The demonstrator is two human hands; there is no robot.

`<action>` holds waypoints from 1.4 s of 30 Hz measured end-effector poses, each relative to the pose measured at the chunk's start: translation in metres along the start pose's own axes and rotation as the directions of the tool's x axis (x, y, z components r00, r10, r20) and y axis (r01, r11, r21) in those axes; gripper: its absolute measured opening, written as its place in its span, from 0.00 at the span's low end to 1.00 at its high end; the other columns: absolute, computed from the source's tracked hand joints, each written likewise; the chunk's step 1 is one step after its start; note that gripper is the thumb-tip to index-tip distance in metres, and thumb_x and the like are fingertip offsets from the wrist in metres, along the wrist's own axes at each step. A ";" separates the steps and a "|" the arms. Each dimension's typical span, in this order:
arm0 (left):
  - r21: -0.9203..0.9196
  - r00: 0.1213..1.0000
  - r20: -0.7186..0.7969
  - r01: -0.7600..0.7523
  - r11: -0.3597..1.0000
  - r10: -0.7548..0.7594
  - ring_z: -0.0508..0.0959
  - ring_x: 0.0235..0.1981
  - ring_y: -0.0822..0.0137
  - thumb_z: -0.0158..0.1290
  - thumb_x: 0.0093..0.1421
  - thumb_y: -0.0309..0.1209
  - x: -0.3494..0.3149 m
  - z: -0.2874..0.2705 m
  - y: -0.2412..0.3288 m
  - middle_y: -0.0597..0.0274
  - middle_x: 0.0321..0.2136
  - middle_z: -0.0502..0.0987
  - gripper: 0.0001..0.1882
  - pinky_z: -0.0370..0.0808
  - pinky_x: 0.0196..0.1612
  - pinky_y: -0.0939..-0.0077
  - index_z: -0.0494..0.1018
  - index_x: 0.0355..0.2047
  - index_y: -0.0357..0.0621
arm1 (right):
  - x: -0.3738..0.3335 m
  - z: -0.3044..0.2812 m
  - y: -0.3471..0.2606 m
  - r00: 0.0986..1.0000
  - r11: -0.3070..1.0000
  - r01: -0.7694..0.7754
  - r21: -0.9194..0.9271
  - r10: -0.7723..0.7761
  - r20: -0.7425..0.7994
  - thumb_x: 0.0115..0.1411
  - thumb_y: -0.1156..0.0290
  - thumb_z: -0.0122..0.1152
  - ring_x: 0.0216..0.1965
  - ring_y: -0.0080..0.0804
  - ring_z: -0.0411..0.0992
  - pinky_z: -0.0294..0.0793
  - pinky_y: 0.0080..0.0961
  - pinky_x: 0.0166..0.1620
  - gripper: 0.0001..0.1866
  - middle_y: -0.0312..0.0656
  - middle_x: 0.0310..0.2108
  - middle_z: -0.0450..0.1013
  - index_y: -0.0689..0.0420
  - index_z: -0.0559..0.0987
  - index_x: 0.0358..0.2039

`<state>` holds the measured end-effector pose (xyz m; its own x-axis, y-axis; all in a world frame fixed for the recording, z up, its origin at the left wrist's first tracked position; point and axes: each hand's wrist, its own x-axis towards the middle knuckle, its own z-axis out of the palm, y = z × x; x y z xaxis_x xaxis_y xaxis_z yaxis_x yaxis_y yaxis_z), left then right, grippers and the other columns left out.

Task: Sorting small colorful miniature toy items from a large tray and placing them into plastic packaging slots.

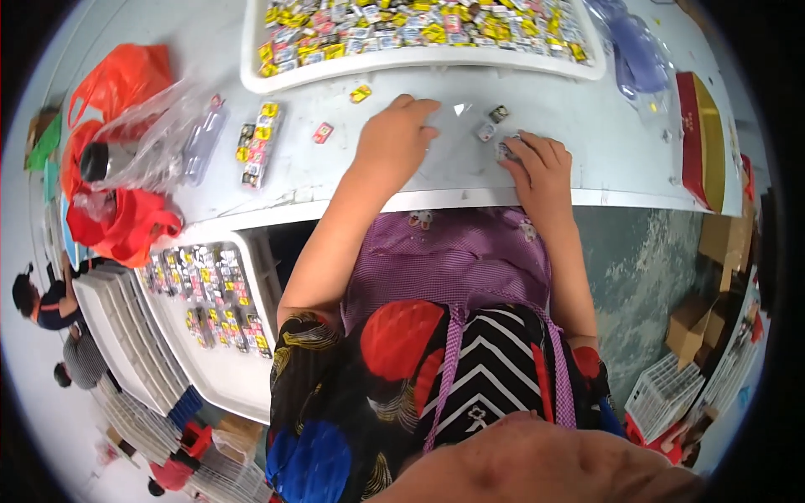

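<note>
On the pale table top, my left hand [396,142] rests with its thumb and forefinger apart and nothing visible between them. My right hand [543,163] is closed around a small wrapped block [506,151] that shows between thumb and forefinger. Just beyond it lie a pale block [486,132] and a dark one [499,113]. A yellow block [360,94] and a red-and-white block [322,132] sit left of my left hand. Farther left, a clear pack [262,144] holds several blocks in rows.
A white tray [423,60] full of small wrapped blocks spans the far side. Red bags [126,80] and clear plastic lie at left; a red-and-gold box [701,142] stands at right. Below the table, another white tray [222,365] holds filled packs. Other people work at far left.
</note>
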<state>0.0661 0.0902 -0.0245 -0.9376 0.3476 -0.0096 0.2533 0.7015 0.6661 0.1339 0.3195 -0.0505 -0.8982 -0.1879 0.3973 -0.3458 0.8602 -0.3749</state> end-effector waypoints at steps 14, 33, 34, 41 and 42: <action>0.252 0.923 -0.130 -0.322 0.913 0.362 0.70 0.32 0.56 0.60 0.47 0.29 0.006 0.008 0.017 0.59 0.27 0.71 0.17 0.69 0.38 0.64 0.78 0.40 0.46 | 0.008 -0.006 0.001 0.990 0.980 -0.087 0.178 0.066 0.125 0.49 0.77 0.63 0.41 0.44 0.66 0.67 0.35 0.46 0.18 0.43 0.39 0.69 0.56 0.76 0.44; 0.087 0.948 -0.221 -0.213 0.973 0.227 0.70 0.37 0.59 0.65 0.43 0.35 -0.014 0.017 0.009 0.62 0.31 0.74 0.16 0.60 0.41 0.64 0.76 0.33 0.46 | 0.020 -0.017 -0.007 0.971 0.885 -0.220 0.411 0.160 0.176 0.50 0.80 0.61 0.46 0.42 0.66 0.67 0.32 0.49 0.16 0.43 0.43 0.68 0.58 0.75 0.42; 0.078 0.955 -0.220 -0.186 0.979 0.199 0.70 0.37 0.59 0.66 0.42 0.35 -0.015 0.017 0.007 0.64 0.30 0.74 0.16 0.60 0.41 0.65 0.77 0.33 0.47 | 0.028 -0.013 -0.010 0.971 0.884 -0.220 0.412 0.159 0.177 0.50 0.80 0.61 0.46 0.42 0.66 0.67 0.32 0.49 0.16 0.43 0.43 0.68 0.58 0.75 0.42; 0.130 0.959 -0.234 -0.131 0.983 0.159 0.69 0.40 0.61 0.68 0.41 0.36 -0.014 0.020 0.004 0.65 0.31 0.74 0.18 0.58 0.45 0.68 0.78 0.32 0.46 | 0.058 0.012 -0.015 0.964 0.941 0.033 0.338 -0.118 0.237 0.50 0.75 0.61 0.47 0.39 0.66 0.60 0.32 0.52 0.16 0.37 0.41 0.71 0.54 0.76 0.42; 0.128 0.959 -0.237 -0.126 0.984 0.154 0.69 0.40 0.61 0.68 0.41 0.36 -0.014 0.021 0.003 0.65 0.31 0.74 0.18 0.58 0.45 0.68 0.78 0.32 0.46 | 0.057 0.014 -0.013 0.956 0.950 0.030 0.312 -0.119 0.269 0.50 0.74 0.61 0.48 0.38 0.66 0.60 0.32 0.52 0.16 0.36 0.41 0.72 0.54 0.77 0.42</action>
<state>0.0848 0.1005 -0.0377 -0.9168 0.2941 0.2703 0.3982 0.7260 0.5607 0.0836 0.2906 -0.0350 -0.8905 -0.4093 0.1987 -0.4400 0.6635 -0.6052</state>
